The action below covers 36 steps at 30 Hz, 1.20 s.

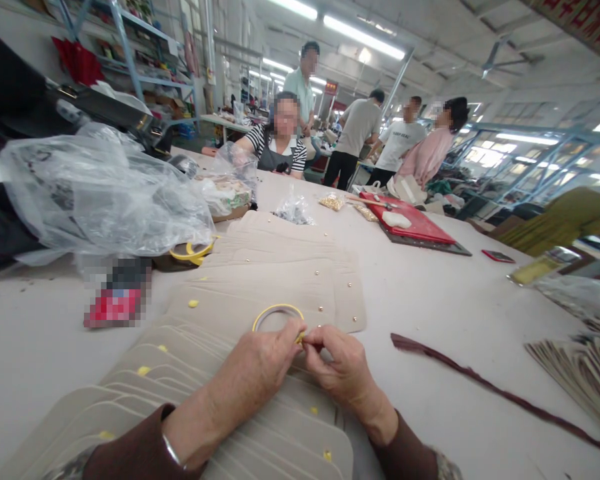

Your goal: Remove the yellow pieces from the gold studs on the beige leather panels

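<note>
My left hand (pixel 260 370) is closed around a thin yellow tape ring (pixel 278 311), holding it upright over the table. My right hand (pixel 337 367) pinches the loose yellow end of the tape right beside my left thumb. Both hands hover above overlapping beige fabric panels (pixel 260 287) laid in a fanned row. Small yellow tape bits (pixel 193 303) stick on several of the near panels. Small metal studs (pixel 317 273) show on the far ones.
Large clear plastic bags (pixel 105 193) lie at left, with another yellow tape roll (pixel 193 253) below them. A dark red strip (pixel 480 387) crosses the table at right. A red board (pixel 413 223) and a phone (pixel 497 256) lie further back. A seated person (pixel 279 143) works opposite; other people stand behind.
</note>
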Motion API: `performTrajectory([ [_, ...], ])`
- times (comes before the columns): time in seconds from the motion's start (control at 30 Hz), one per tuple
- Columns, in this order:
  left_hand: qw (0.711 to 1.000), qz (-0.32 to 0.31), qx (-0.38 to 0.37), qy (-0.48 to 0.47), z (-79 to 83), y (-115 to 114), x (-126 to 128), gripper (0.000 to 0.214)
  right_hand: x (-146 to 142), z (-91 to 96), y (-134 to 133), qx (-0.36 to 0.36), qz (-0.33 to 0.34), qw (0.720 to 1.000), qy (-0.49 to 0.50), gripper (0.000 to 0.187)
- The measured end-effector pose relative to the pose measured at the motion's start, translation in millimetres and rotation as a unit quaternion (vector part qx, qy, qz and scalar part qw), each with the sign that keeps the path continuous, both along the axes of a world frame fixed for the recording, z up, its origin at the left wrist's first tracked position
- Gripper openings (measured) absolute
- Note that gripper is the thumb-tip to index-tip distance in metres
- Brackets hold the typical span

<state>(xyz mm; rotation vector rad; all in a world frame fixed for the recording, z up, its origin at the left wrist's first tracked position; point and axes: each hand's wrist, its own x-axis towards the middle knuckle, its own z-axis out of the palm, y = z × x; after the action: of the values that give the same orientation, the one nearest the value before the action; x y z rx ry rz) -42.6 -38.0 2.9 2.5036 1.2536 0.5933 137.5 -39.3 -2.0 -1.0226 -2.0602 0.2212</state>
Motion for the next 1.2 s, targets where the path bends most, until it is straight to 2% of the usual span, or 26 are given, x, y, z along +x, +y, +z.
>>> performTrajectory([
  [0.13,1.0,0.013,-0.011,-0.01,1.1,0,0,0.009,-2,-1.1,-3,-0.009,-0.049,0.999,0.004,0.015],
  [0.27,1.0,0.01,-0.018,-0.021,3.0,0,3,0.013,-8,4.0,-9,-0.133,-0.093,0.984,0.071,0.011],
  [0.33,1.0,0.012,-0.006,-0.017,3.6,-1,5,0.016,-11,6.0,-9,-0.222,-0.113,0.96,0.129,0.011],
  [0.43,0.999,-0.003,0.042,-0.03,4.3,-4,8,0.018,-10,4.7,-4,-0.338,-0.138,0.904,0.223,0.012],
  [0.5,0.996,-0.015,0.076,-0.039,5.1,-7,10,0.02,-3,1.2,2,-0.381,-0.155,0.87,0.272,0.016],
  [0.57,0.996,-0.012,0.085,-0.011,6.4,-9,10,0.019,8,-3.5,8,-0.409,-0.164,0.848,0.295,0.02],
  [0.67,0.995,0.003,0.055,0.082,9.8,-8,10,0.014,22,-11.2,16,-0.427,-0.152,0.839,0.302,0.027],
  [0.8,0.985,-0.008,-0.004,0.171,16.1,-5,10,0.012,23,-16.7,27,-0.363,-0.13,0.87,0.308,0.029],
  [0.87,0.982,-0.009,-0.028,0.188,18.7,-5,10,0.013,21,-14.6,32,-0.342,-0.127,0.874,0.322,0.029],
  [0.93,0.98,-0.005,-0.048,0.191,20.3,-5,10,0.014,21,-10.0,32,-0.381,-0.121,0.856,0.329,0.031],
  [1.07,0.981,-0.004,-0.065,0.183,22.2,-6,10,0.018,29,-2.1,15,-0.53,-0.099,0.799,0.266,0.032],
  [1.13,0.981,0.004,-0.066,0.184,23.1,-6,10,0.019,33,-1.5,4,-0.561,-0.096,0.79,0.227,0.031],
  [1.2,0.98,0.009,-0.066,0.185,23.8,-6,10,0.019,33,-2.6,-4,-0.567,-0.101,0.793,0.198,0.027],
])
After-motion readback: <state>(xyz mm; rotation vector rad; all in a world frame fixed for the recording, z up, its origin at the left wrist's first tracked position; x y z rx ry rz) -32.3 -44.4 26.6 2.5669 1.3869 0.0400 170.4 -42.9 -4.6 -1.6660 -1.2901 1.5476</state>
